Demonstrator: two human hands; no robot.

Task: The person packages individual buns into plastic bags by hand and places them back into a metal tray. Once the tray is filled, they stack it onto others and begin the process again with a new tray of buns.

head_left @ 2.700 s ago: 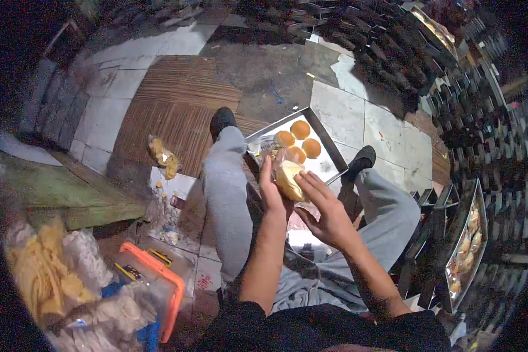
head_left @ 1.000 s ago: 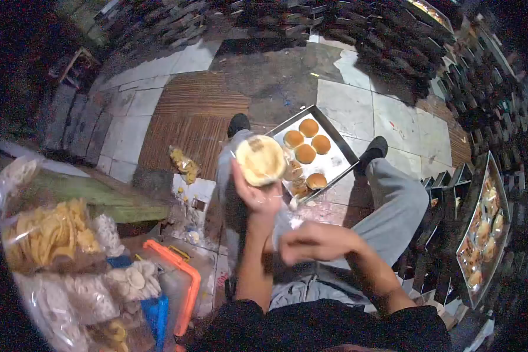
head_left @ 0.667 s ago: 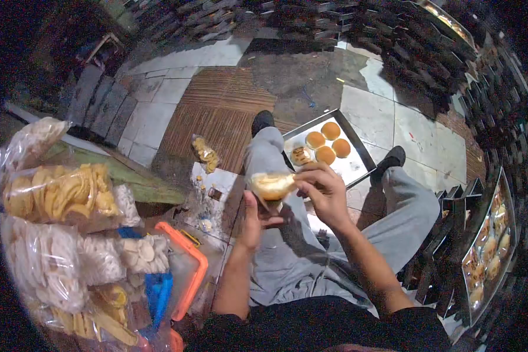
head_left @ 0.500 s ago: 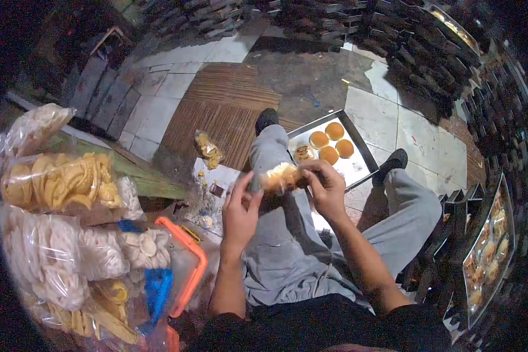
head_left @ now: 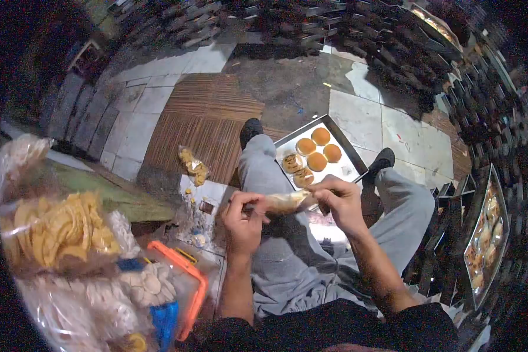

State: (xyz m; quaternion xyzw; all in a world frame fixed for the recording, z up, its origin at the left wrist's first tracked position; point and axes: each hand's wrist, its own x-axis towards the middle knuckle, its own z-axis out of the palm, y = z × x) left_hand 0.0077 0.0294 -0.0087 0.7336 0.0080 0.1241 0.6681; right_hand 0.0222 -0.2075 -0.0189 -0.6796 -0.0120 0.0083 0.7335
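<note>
A clear plastic bag (head_left: 283, 203) with pale and brownish food in it is stretched level between my hands, above my lap; motion smears it, so its contents cannot be made out exactly. My left hand (head_left: 243, 222) is closed on the bag's left end, fingers curled. At the opposite end, my right hand (head_left: 341, 204) pinches the plastic between thumb and fingers. Just beyond the hands lies a dark-rimmed white tray (head_left: 345, 168) on the floor. In it sit several round golden buns (head_left: 317, 162) and two buns with dark streaks (head_left: 292, 163).
Bags of yellow chip-like pieces (head_left: 64, 229) and of pale pieces (head_left: 82, 305) are heaped at my left, beside an orange handle (head_left: 185, 273). A small bag (head_left: 193, 166) lies on the floor. Stacked black trays (head_left: 481, 117) line the right, one filled tray (head_left: 486, 240) slanting outward.
The bag now looks narrower and more drawn out between my hands. My right hand has shifted right and down. The whole view has tilted, and a second streaked bun shows in the tray.
</note>
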